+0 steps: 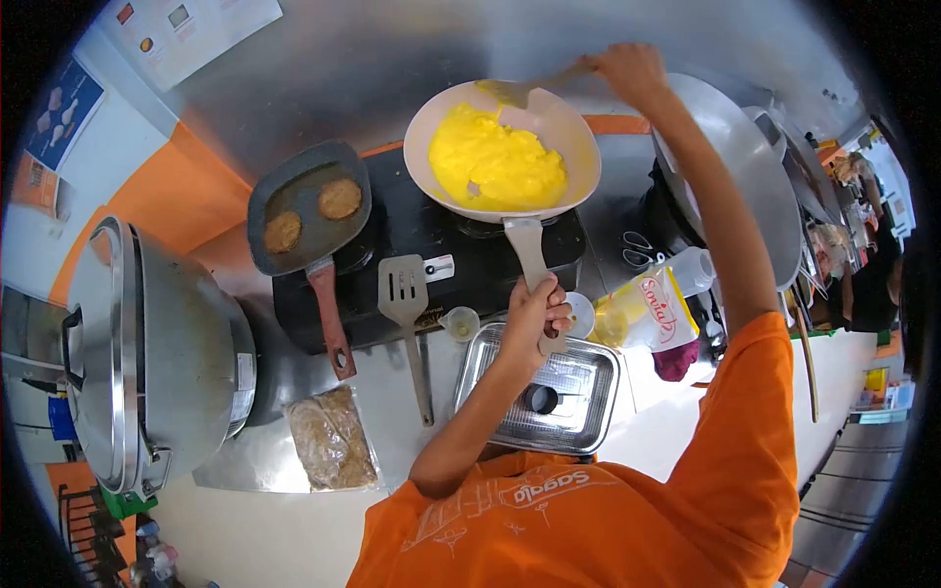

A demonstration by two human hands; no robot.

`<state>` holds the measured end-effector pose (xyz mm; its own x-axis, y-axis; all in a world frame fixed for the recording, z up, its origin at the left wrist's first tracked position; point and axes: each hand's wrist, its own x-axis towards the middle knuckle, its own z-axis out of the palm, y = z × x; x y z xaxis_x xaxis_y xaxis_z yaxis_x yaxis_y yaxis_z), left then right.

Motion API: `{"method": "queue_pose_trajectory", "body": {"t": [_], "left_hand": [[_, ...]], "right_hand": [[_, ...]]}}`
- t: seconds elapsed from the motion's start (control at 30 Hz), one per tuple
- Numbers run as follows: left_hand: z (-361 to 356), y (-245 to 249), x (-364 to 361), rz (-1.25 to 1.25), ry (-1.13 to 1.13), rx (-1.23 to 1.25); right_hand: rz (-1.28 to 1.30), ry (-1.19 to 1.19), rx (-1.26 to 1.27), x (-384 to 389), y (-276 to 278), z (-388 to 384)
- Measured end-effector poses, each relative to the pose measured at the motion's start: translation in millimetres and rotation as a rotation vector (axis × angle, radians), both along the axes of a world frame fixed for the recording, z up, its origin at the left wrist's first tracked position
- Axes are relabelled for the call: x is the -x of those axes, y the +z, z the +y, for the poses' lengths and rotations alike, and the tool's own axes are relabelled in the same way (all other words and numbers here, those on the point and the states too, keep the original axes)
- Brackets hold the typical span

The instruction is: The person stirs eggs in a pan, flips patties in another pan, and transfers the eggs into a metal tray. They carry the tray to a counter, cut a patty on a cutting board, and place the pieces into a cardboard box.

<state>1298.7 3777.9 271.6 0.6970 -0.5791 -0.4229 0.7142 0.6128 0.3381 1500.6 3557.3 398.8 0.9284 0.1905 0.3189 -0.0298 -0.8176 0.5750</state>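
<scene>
My left hand (537,316) is wrapped round the handle of a pale frying pan (586,176) on the right side of the black stove (392,225). Soft yellow egg (500,162) covers much of the pan's inside. Beyond the pan's far right rim, my right hand (629,71) grips a spatula (520,93), whose blade is at the far rim beside the egg. A dark square pan (319,250) with two browned patties (340,199) sits on the stove's left side. Between the two pan handles lies a slotted turner (403,284).
A large metal pot (186,343) stands at left, near a clear bag of brown food (331,441). In front are a wire-racked tray (588,407), small cup (460,323) and yellow-white pouch (652,309). A big wok (730,167) is at right; a person stands far right.
</scene>
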Motion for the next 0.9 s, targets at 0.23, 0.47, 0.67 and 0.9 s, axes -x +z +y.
{"method": "queue_pose_trajectory", "body": {"t": [0.23, 0.47, 0.67, 0.9], "left_hand": [[-1, 5, -2, -0.072, -0.059, -0.092], [-1, 6, -2, -0.038, -0.044, -0.062], [-2, 3, -2, -0.044, -0.013, -0.036], [-11, -14, -5, -0.039, 0.007, 0.093]], "right_hand": [[0.069, 0.357, 0.020, -54, -14, 10], [0.020, 0.681, 0.292, -39, 45, 80], [0.004, 0.436, 0.259, 61, 80, 45], [0.300, 0.242, 0.164, 153, 77, -11]]}}
